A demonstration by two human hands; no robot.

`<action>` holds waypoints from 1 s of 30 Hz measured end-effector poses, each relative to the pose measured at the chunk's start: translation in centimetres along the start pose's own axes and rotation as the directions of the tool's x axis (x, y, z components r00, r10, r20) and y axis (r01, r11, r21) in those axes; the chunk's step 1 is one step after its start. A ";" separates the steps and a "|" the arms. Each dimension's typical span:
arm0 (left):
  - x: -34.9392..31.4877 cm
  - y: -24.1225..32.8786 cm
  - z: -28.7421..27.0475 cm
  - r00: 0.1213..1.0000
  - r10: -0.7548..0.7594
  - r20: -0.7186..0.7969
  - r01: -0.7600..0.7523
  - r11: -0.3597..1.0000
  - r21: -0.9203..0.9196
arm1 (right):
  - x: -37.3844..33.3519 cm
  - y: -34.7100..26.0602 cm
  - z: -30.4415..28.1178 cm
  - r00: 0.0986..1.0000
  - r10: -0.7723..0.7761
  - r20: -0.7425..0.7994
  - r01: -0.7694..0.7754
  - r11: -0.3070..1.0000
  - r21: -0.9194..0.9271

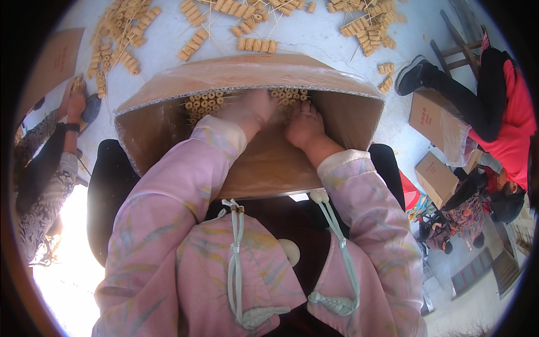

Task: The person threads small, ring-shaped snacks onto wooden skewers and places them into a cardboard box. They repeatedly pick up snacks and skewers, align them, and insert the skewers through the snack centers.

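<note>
An open cardboard box [269, 168] sits in front of me, its opening toward me. Inside, against the far wall, lie rows of tan ring-shaped pieces on thin sticks [204, 105], ends facing me. My left hand [259, 108] reaches in at the middle of these rows; motion smears its fingers, so its grip is unclear. Just to its right, my right hand [305, 126] is at the stacked skewers [289, 95] with its fingers curled in. Whatever lies between those fingers is hidden.
Beyond the box, loose skewers [257, 45] lie on the pale surface, with more heaps at far left [120, 33] and far right [370, 28]. Another person's hands [73, 104] hold pieces at left. A person in red [508, 112] sits at right by cardboard boxes [435, 121].
</note>
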State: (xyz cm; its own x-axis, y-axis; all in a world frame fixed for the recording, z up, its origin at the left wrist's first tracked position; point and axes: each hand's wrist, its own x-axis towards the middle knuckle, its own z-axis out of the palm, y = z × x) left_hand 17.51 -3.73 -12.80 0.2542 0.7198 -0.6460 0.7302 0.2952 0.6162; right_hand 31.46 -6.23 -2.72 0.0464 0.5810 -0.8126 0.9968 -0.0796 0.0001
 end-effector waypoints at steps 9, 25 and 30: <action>-2.6 0.6 -3.2 0.979 0.028 0.201 -0.030 0.999 0.010 | 1.8 2.2 1.1 0.997 0.003 -0.074 0.015 0.970 0.241; -2.7 1.2 -3.3 0.968 0.143 0.205 -0.171 0.977 0.127 | 1.0 2.7 1.6 0.994 -0.026 -0.105 0.047 0.979 0.199; -2.4 0.8 -2.6 0.973 0.150 0.175 -0.169 0.981 0.098 | 0.5 2.2 2.3 0.987 0.031 -0.161 -0.002 0.984 0.178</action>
State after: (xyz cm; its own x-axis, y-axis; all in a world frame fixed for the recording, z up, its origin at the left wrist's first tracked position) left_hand 15.78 -3.59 -9.57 0.4683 0.6344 -0.6150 0.7353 0.1062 0.6694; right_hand 33.54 -7.99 -4.42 0.0873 0.7008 -0.7080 0.9694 -0.2236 -0.1017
